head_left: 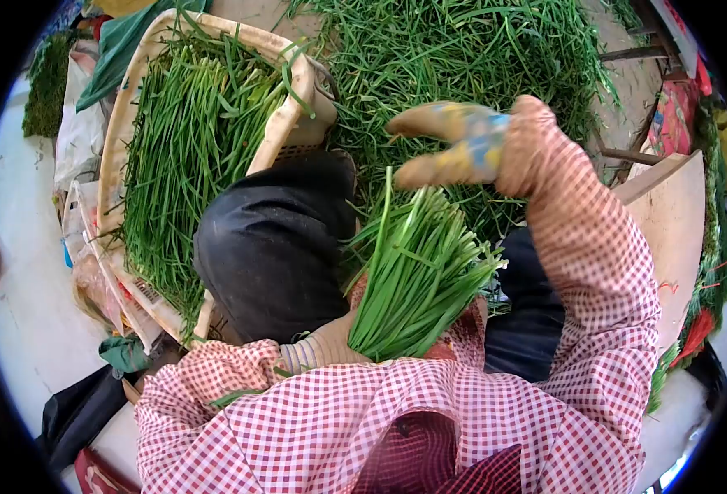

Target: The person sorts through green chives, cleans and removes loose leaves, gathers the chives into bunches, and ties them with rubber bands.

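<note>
My left hand (326, 344), in a pale knitted glove, is closed around the lower part of a bunch of green garlic chives (417, 284). Its fingers are mostly hidden behind the leaves. The bunch leans up and to the right in front of my lap, pale cut ends uppermost, with one stalk sticking up above the others. Just above those ends is my right hand (454, 144), in a stained glove with blue and yellow patches. Its thumb and fingers are spread, somewhat blurred by motion, and nothing shows between them.
A large cream plastic basket (301, 86) at the left holds many laid-out chives (203, 136). Loose chives form a wide heap (462, 53) on the floor ahead. My dark-trousered knee (269, 239) is beside the basket. A curved pale board (668, 218) stands at the right.
</note>
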### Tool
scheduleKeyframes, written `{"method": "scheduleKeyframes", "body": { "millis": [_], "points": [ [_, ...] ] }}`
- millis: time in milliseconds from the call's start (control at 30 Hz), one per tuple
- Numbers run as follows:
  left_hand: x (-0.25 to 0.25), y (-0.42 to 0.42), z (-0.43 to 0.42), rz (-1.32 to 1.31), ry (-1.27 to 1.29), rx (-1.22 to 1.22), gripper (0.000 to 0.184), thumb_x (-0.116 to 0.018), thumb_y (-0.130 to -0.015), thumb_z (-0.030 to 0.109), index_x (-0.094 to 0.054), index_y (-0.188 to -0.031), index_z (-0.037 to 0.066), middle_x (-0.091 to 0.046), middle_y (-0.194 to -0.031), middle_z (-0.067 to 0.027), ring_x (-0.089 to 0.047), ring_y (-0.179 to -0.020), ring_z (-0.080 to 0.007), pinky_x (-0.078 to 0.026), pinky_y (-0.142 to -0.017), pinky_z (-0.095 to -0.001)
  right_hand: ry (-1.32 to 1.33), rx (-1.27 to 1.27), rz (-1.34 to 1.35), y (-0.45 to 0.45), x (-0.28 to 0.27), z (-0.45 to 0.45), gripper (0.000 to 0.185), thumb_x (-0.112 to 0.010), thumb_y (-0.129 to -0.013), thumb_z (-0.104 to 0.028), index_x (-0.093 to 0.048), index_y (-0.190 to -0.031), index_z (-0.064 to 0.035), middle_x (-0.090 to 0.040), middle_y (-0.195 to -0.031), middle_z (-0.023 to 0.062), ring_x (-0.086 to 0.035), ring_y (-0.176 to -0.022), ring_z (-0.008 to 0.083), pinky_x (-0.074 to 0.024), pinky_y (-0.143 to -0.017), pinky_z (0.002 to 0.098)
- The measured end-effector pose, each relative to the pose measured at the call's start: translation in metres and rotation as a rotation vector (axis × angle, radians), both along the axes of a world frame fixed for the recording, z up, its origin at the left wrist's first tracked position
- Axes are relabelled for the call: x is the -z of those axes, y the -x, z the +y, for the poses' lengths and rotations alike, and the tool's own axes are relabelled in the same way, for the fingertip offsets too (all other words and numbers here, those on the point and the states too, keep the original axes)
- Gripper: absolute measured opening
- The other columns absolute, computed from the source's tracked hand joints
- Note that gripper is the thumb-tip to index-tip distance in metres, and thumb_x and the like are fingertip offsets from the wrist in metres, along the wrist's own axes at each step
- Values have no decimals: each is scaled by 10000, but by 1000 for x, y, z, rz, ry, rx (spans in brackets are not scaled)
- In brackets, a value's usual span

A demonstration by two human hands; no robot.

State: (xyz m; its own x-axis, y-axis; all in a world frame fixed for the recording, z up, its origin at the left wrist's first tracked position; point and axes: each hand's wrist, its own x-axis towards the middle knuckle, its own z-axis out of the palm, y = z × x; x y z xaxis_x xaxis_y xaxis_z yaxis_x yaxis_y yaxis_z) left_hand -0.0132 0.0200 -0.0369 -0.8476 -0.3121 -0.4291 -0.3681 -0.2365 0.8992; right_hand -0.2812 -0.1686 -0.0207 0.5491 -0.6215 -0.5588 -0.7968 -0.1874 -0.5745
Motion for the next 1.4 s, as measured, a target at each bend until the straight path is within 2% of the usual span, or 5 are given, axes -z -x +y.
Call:
{"method": "scheduleKeyframes", "body": {
  "millis": [367, 700, 867, 1067, 1400],
  "points": [
    [-29, 5, -11, -73, 85, 180, 633, -581, -897, 265, -310, -1425, 45, -441, -1405, -123, -316, -1349, -255, -189, -1159, -330, -249, -394, 62, -93, 26, 60, 618, -546, -858, -527, -514, -1253, -53, -553, -1206, 233, -491, -1200, 371, -398, -1017, 440],
    [-32, -5, 6, -92, -195, 29, 590, -603, -903, 217, -349, -1407, 46, -437, -1426, -66, -343, -1338, -231, -236, -1139, -320, -377, 869, -751, -29, -22, 63, 158, -577, -930, -215, -588, -1046, -108, -496, -659, -31, -427, -495, 38, -286, -375, 202],
    [-34, -23, 15, -10, 370, 1, 666, -762, -775, 179, -444, -1338, 24, -532, -1329, -82, -512, -1181, -211, -365, -1047, -327, 700, 818, -219, 76, -12, 26, 220, -496, -970, -142, -557, -1146, -25, -566, -749, 18, -548, -638, 89, -452, -515, 200],
    [-62, -42, 15, -37, 64, -305, 724, -753, -693, 29, -433, -1343, 1, -552, -1293, -111, -531, -1146, -219, -413, -997, -360, 118, 368, 705, 66, -20, 105, 639, -526, -933, -304, -256, -1469, -86, -271, -1495, 224, -301, -1369, 375, -330, -1099, 464],
    [-111, -10, 9, -81, 1028, -256, 697, -736, -745, 116, -396, -1345, 15, -613, -1111, -188, -599, -1045, -326, -506, -850, -382, -780, 1358, -2001, -45, 56, 141, 785, -417, -869, -693, -461, -1341, -67, -498, -1316, 261, -502, -1204, 408, -429, -970, 591]
  ]
}}
